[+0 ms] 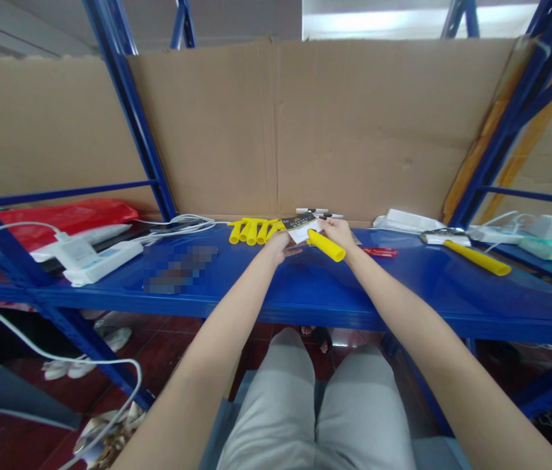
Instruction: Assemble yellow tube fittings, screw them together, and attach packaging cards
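Note:
In front of me, above the blue shelf top, I hold a yellow-handled tool with a wide flat head, its handle pointing toward me. A black-and-white card covers the head, so I cannot tell the tool's exact kind. My left hand pinches the card's left edge, with some fingers stretched underneath. At the right side of the head, my right hand is closed by the base of the handle. Several yellow handles lie in a row just left of my left hand.
Black-and-white pens lie behind my hands. Red-handled items are right of them. Farther right rests another yellow-handled tool. A white power strip and cables occupy the left. Cardboard walls the back.

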The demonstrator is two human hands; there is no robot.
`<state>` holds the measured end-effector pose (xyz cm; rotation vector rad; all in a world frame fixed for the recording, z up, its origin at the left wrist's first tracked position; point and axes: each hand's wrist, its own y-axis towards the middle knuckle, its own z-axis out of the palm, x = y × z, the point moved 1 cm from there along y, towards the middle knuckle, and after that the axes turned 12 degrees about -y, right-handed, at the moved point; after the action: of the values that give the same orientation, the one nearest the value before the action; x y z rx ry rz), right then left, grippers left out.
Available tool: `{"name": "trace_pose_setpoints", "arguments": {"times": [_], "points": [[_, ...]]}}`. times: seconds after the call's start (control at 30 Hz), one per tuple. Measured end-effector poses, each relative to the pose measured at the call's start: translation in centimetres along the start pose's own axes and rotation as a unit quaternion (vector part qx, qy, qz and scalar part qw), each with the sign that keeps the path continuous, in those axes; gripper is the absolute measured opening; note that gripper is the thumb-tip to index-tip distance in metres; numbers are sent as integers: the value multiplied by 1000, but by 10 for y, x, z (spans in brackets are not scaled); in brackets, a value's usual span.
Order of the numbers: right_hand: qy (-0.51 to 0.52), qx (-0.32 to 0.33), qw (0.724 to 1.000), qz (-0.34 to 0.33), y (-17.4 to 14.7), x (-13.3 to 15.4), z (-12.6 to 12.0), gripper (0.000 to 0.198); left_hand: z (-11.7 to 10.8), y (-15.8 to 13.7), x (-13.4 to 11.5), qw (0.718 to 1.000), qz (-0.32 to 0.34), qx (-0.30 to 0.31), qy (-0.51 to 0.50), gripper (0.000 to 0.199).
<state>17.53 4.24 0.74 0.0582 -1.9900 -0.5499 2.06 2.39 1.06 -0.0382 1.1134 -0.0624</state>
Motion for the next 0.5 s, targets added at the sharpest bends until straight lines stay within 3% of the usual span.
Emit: {"name": "trace_pose_setpoints", "arguments": {"times": [0.23, 0.5], "points": [[-45, -51, 996, -50, 4, -6, 1, 31, -2, 4, 0, 997, -29, 29, 71, 8], [-36, -98, 994, -35, 6, -6, 6, 33, -2, 1, 0, 995, -7, 25, 100, 7]]}}
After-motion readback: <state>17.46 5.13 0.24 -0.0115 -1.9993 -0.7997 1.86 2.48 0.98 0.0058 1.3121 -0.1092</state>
